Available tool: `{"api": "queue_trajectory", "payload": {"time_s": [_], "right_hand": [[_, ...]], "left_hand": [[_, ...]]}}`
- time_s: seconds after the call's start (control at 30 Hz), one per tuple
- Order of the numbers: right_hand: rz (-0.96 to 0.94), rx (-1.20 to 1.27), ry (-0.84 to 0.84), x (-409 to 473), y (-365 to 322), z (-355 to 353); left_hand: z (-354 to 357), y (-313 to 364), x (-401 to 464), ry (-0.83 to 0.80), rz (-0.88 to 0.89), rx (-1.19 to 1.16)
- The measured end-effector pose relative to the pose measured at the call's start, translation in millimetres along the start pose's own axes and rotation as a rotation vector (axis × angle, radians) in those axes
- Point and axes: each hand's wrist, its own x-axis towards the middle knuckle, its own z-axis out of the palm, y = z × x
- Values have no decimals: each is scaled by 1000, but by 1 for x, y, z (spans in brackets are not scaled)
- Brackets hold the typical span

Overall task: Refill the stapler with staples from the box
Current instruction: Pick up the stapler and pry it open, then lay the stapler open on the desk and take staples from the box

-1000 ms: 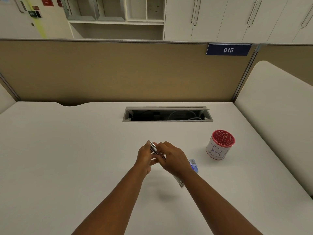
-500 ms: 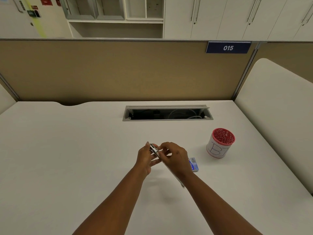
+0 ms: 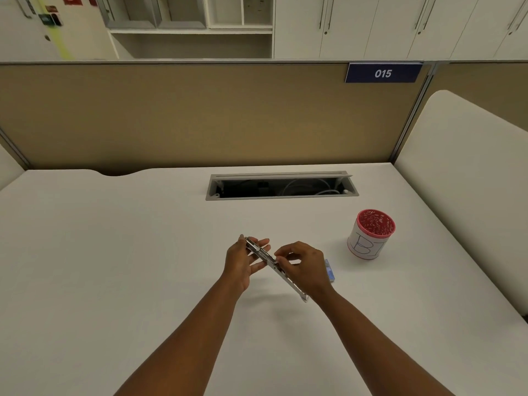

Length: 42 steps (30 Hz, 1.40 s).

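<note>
A slim silver stapler is held above the white desk, swung open into one long metal strip that slopes from upper left to lower right. My left hand grips its upper left end with thumb and fingers. My right hand pinches the middle of the strip; whether a strip of staples is between those fingertips is too small to tell. A small blue staple box lies on the desk just right of my right hand, partly hidden by it.
A white cup with a red patterned rim and blue letters stands to the right. A grey cable slot is set into the desk farther back. A beige partition closes the far side, and a cream panel the right.
The stapler has come out from between my closed hands and now shows as a long open strip. My right hand slid to its middle, and my left fingers have spread.
</note>
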Motion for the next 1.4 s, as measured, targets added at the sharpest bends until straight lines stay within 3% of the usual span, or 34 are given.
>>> {"api": "queue_trajectory", "payload": {"time_s": [0.27,0.53,0.63,0.83,0.97,1.17,1.4], "right_hand": [[290,125,20,-1,5,2],[220,126,-105,-1,10,-2],[178,-73,-221,-3,18,-3],[201,-79,-157,-6,27,-5],[113,-202,-132,-8,34,-13],[-101,-443,-116,-15,47,-9],[-408,-707,-63,-17,58,-7]], "left_hand": [[-2,-15,-2,0,-65,-170],[-2,-9,-2,-9,-36,-171],[-2,-10,-3,-36,-40,-216],[-13,-18,-3,-153,-50,-130],[-25,-19,1,-138,-81,129],[-35,-28,4,-85,-194,286],[-55,-35,10,-237,-263,436]]}}
